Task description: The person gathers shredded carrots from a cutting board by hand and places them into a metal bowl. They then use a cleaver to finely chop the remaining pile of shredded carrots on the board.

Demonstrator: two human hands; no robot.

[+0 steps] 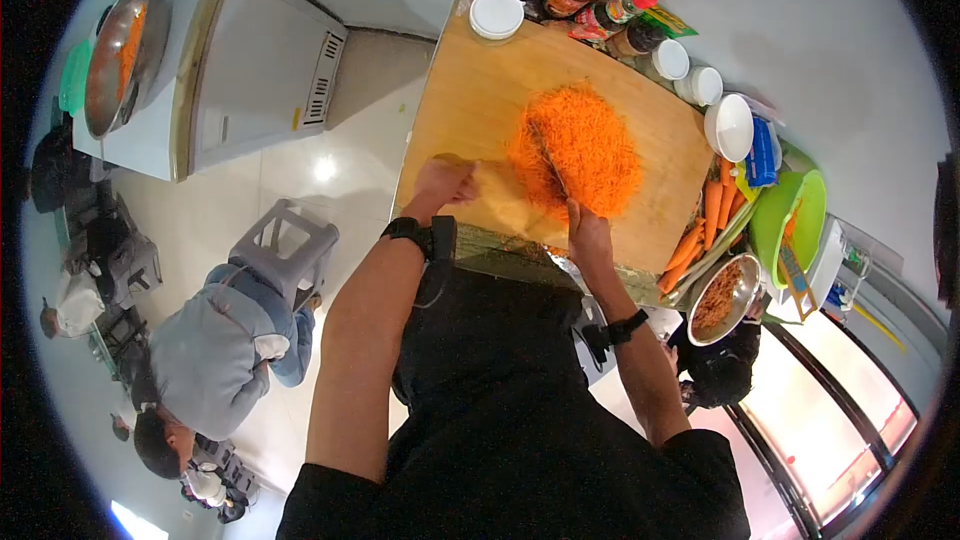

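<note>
The wearer's black shirt (500, 370) lies nearest, with the two bare forearms reaching past it to the wooden board (465, 70). On the board, a little right of its middle, sits a broad mound of shredded carrot (595, 145), and what matters is how the knife (547, 157) lies against it. The right hand (590, 237) is at the mound's near edge, its grip closed on the handle end; the blade runs from there towards the far side, slanting slightly left, through the mound's left part. Most of the shreds therefore lie to the right of the blade, with a narrower band to its left. The right hand is nearer the carrot. The left hand (448, 182) is off to the left, over the board's near-left part and apart from both mound and blade. Its fingers look curled and its grip is blurred; I cannot tell how far it is open or whether it has hold of anything.
</note>
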